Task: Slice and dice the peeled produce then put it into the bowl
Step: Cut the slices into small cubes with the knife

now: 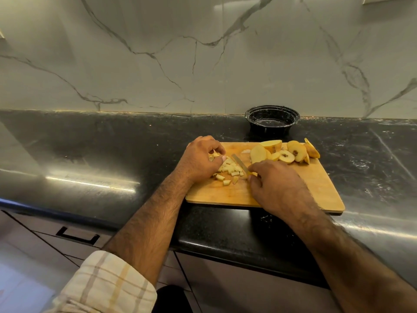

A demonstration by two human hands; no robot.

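A wooden cutting board (316,188) lies on the black counter. Several pale diced pieces (229,170) are heaped on its left part. My left hand (198,161) curls over that heap and pinches a few pieces against the board. My right hand (275,184) grips a knife with a yellow handle; its blade (239,162) points away from me, next to the dice. Several yellow fruit slices (286,152), some showing the core, are piled at the board's far right. A black bowl (272,119) stands behind the board against the wall, with nothing visible in it.
The black counter (112,150) stretches left and right of the board. A marble backsplash (180,53) rises right behind the bowl. Below the counter's front edge are drawers with a dark handle (77,236).
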